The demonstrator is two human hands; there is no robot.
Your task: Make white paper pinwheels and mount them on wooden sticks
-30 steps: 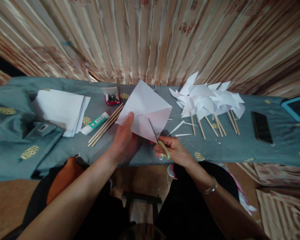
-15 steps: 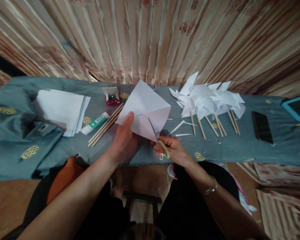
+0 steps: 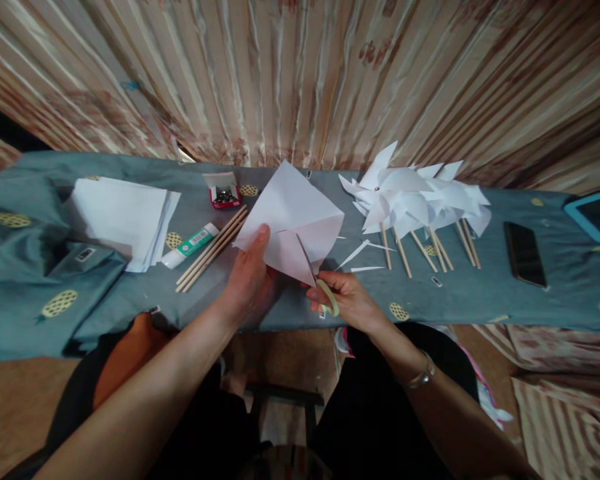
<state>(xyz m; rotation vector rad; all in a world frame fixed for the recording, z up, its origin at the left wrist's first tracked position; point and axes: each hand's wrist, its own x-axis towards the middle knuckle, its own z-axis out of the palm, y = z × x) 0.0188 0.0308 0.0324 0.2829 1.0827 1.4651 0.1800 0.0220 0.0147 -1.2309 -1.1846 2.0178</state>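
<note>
Stack of loose white paper sheets (image 3: 117, 217) lies toward the left end of the cloth-covered tabletop (image 3: 480, 300); this stock is judged unprocessed. To its right, a white-and-green glue tube (image 3: 193, 245) lies just beside three bare, round wooden sticks (image 3: 210, 255), to which no paper is attached. Toward the far edge stands an open red-and-white cardboard box (image 3: 227, 205) holding small dark metal pieces.

The left hand (image 3: 247, 277) is clamped on a square white paper sheet (image 3: 295, 193), thumb on top, at mid-length of the tabletop. Scissors with pale yellow-green handles (image 3: 327, 297) lie along a cut in its near part, gripped by the right hand (image 3: 347, 297) near the front edge. Cutting is judged partly done; the sheet is neither folded into blades nor mounted.

Right of it lie thin white paper offcuts (image 3: 353, 254), then several white paper pinwheels (image 3: 405, 193) on sticks, apparently complete. A black phone (image 3: 525, 253) lies toward the right end.
</note>
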